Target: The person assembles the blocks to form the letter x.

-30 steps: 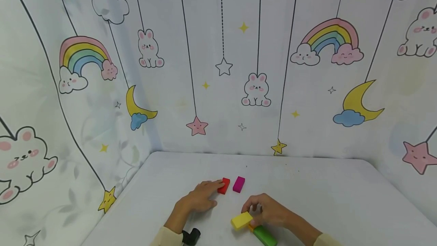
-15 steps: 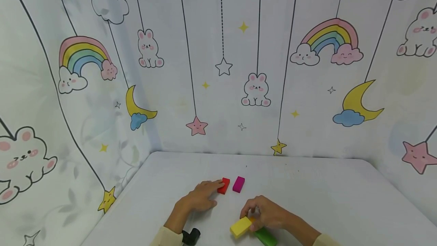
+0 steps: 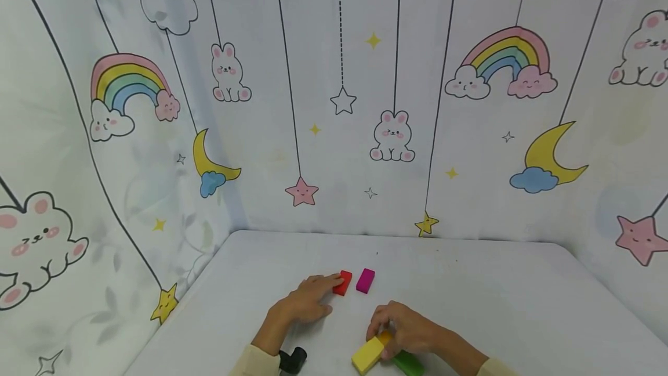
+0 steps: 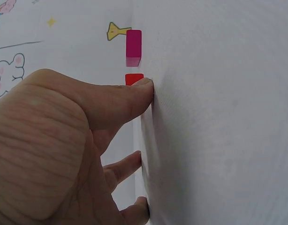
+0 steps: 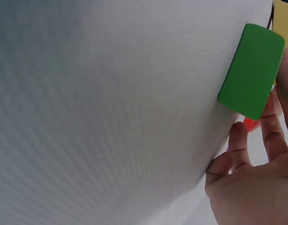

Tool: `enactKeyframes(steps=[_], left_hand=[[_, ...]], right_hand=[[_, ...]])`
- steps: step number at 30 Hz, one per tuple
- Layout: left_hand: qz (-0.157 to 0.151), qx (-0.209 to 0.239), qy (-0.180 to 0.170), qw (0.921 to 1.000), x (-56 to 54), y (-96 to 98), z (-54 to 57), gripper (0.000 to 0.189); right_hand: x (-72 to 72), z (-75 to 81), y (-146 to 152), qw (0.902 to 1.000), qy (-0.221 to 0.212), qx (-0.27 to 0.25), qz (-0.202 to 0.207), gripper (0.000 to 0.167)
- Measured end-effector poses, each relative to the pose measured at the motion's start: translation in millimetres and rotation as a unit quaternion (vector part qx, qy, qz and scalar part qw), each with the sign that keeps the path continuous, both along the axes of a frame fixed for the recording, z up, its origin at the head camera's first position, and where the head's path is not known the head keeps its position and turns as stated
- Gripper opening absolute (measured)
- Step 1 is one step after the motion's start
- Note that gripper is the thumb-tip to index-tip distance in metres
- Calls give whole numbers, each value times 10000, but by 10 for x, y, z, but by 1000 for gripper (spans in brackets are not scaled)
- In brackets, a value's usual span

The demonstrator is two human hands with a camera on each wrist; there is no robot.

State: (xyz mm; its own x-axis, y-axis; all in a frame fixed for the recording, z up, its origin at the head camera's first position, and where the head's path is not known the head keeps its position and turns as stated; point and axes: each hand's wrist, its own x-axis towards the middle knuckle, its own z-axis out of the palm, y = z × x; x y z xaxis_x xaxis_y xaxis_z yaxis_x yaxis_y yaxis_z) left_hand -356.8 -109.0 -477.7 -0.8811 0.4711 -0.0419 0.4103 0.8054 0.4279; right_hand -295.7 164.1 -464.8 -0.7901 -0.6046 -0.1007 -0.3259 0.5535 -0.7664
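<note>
In the head view my left hand [image 3: 302, 302] lies on the white table, a fingertip resting on a red block [image 3: 344, 284]. The left wrist view shows its thumb and spread fingers, with part of the red block [image 4: 133, 78] behind the thumb. A magenta block [image 3: 366, 281] lies just right of the red one. My right hand [image 3: 404, 326] pinches a yellow block [image 3: 367, 356] near its far end. Beside the thumb an orange block [image 3: 385, 337] partly shows, and below the hand lies a green block [image 3: 409, 363]. The hand hides how these last blocks touch.
The white tabletop [image 3: 496, 300] runs back to a white curtain [image 3: 334, 149] printed with rabbits, stars and rainbows. Black wrist gear [image 3: 293, 360] sits by the left sleeve [image 3: 257, 362].
My right hand has lowered the yellow block toward the near edge and turned it slightly. More of the green block is covered. The left hand, red block and magenta block have stayed put.
</note>
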Motion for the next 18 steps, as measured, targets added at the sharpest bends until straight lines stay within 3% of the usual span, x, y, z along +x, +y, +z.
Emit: enactKeyframes(steps=[18], left_hand=[[-4,-22,-5,10000,-5,0,-4,66]], right_hand=[[34,21,-41,9992,-103,323,-235,28]])
